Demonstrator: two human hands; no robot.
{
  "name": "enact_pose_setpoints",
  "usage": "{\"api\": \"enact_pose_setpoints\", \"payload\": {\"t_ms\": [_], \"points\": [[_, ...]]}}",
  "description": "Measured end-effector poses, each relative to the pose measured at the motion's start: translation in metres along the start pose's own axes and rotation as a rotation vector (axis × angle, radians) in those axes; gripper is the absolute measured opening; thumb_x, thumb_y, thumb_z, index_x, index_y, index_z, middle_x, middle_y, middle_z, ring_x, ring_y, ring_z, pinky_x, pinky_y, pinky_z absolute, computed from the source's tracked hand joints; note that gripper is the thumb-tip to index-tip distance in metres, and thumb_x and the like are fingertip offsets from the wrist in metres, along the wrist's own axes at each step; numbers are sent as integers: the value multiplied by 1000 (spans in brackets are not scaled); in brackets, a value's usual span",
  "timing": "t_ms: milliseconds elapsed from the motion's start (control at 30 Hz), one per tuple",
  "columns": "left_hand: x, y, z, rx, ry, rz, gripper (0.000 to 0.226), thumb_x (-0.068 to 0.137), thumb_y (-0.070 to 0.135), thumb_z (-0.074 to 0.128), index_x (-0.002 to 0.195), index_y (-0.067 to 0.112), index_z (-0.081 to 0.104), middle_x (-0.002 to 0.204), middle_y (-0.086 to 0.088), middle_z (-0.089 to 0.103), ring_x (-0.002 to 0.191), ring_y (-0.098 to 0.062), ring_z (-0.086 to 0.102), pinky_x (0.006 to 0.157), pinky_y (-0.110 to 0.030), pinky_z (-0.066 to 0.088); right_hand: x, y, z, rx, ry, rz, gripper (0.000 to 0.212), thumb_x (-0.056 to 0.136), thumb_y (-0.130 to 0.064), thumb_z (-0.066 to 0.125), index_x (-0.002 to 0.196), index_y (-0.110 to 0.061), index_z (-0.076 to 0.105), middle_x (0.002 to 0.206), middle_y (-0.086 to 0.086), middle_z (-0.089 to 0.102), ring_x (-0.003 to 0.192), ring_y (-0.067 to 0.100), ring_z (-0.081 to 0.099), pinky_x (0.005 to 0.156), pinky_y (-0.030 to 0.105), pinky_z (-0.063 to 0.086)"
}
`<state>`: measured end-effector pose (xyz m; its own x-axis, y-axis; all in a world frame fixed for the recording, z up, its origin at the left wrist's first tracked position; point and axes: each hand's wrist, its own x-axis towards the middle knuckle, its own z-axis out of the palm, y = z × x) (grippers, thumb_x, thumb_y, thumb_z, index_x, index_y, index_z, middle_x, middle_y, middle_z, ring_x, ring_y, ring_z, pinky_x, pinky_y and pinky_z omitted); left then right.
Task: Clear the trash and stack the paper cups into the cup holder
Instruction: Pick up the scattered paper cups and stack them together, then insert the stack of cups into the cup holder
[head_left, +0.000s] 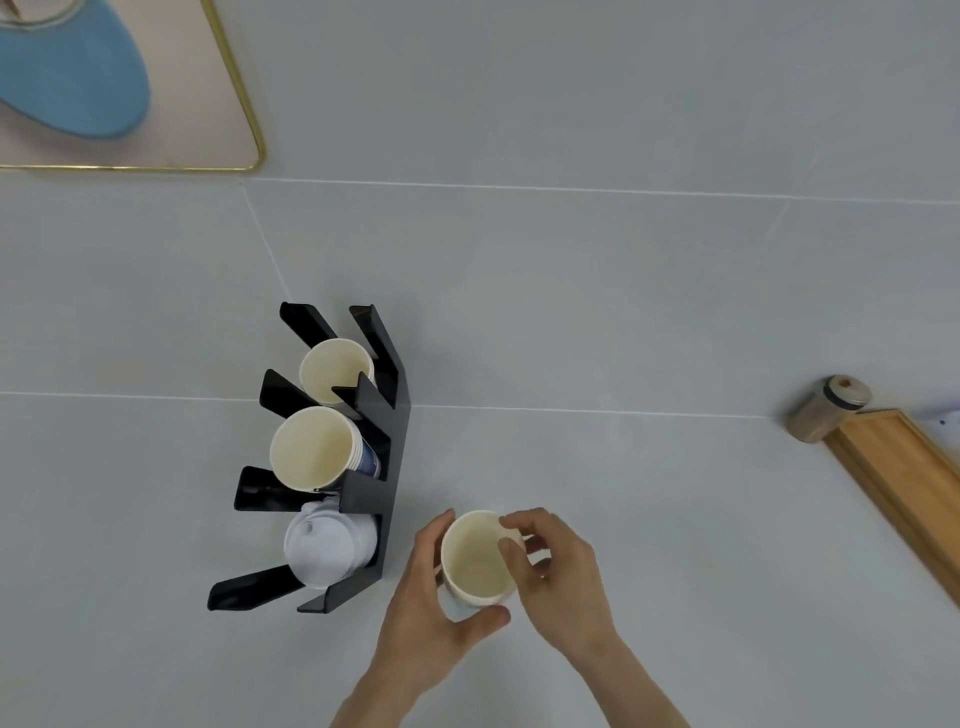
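Head view: paper cup (477, 561) gripped between left hand (434, 613), right hand (558, 571).

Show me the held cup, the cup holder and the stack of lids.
cup (475, 564): head view, inner wall.
cup holder (397, 415): head view, black back panel.
lids (324, 545): head view, top lid.

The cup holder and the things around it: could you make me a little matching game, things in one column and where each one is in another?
Things:
1. white lids
2. loose paper cup
3. wooden tray
4. stacked paper cups

Places:
A. far right of the table
B. middle slot of the black cup holder
C. nearest slot of the cup holder
D. between the left hand and the right hand

Pairs: 1-C, 2-D, 3-A, 4-B
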<state>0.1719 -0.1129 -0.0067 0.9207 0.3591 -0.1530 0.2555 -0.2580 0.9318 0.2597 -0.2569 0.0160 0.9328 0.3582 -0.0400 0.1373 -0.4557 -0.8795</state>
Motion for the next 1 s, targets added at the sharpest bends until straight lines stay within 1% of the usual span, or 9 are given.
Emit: {"api": "enact_pose_setpoints", "payload": {"t_ms": [67, 167, 333, 433, 500, 600, 767, 867, 1000], "points": [[-1, -5, -1, -9, 3, -3, 100, 56, 35, 93, 138, 45, 38, 135, 27, 53, 125, 0, 54, 105, -33, 51, -6, 5, 2, 66, -35, 5, 26, 94, -19, 65, 111, -39, 64, 113, -17, 70, 94, 7, 68, 69, 20, 56], [-2, -10, -1, -15, 16, 15, 91, 60, 32, 92, 137, 41, 44, 134, 23, 56, 125, -3, 56, 106, -34, 51, -12, 9, 3, 138, -39, 22, 40, 95, -18, 66, 126, -42, 58, 113, -17, 70, 102, 5, 68, 73, 19, 57], [-2, -12, -2, -24, 12, -8, 86, 62, 30, 93, 132, 46, 45, 127, 29, 58, 120, -1, 58, 101, -34, 55, -13, 8, 8, 193, -11, 86, 33, 94, -22, 68, 116, -46, 61, 109, -19, 73, 104, 2, 67, 74, 16, 56], [-3, -11, -3, -14, 14, -21, 85, 62, 34, 92, 131, 49, 44, 128, 27, 58, 120, -2, 59, 101, -33, 55, -14, 9, 8, 228, -57, 134, 30, 95, -35, 65, 123, -45, 62, 113, -25, 70, 105, 2, 67, 84, 30, 59], [-4, -8, -3, 4, 27, -18, 86, 60, 38, 91, 132, 49, 46, 129, 24, 57, 119, -1, 59, 99, -31, 55, -16, 8, 5, 238, -126, 160, 38, 92, -48, 64, 130, -46, 58, 118, -28, 67, 107, 1, 67, 93, 40, 58], [-4, -2, -5, 38, 29, -11, 90, 54, 47, 89, 134, 46, 48, 130, 20, 55, 113, -2, 61, 95, -30, 58, -16, 2, -6, 218, -213, 172, 53, 82, -60, 70, 132, -49, 55, 121, -25, 68, 107, 0, 67, 94, 40, 58], [-1, 29, -13, 23, 50, 19, 84, 49, 54, 88, 123, 45, 48, 121, 22, 62, 105, 0, 64, 86, -29, 60, -7, -24, -34, 132, -236, 120, 63, 81, -54, 74, 138, -45, 51, 121, -21, 68, 103, -1, 69, 93, 39, 59], [7, 58, -26, -25, 69, 48, 76, 49, 52, 88, 112, 44, 47, 116, 22, 63, 102, 1, 65, 85, -28, 61, 3, -54, -51, 108, -206, 57, 59, 82, -50, 75, 137, -46, 53, 124, -22, 64, 102, 0, 69, 92, 39, 59], [20, 101, -57, -66, 97, 172, 71, 54, 49, 89, 114, 46, 51, 118, 21, 64, 104, 1, 65, 84, -31, 62, 18, -108, -67, 84, -140, -47, 50, 81, -51, 76, 127, -49, 59, 118, -17, 69, 97, 7, 72, 88, 40, 61]]}}
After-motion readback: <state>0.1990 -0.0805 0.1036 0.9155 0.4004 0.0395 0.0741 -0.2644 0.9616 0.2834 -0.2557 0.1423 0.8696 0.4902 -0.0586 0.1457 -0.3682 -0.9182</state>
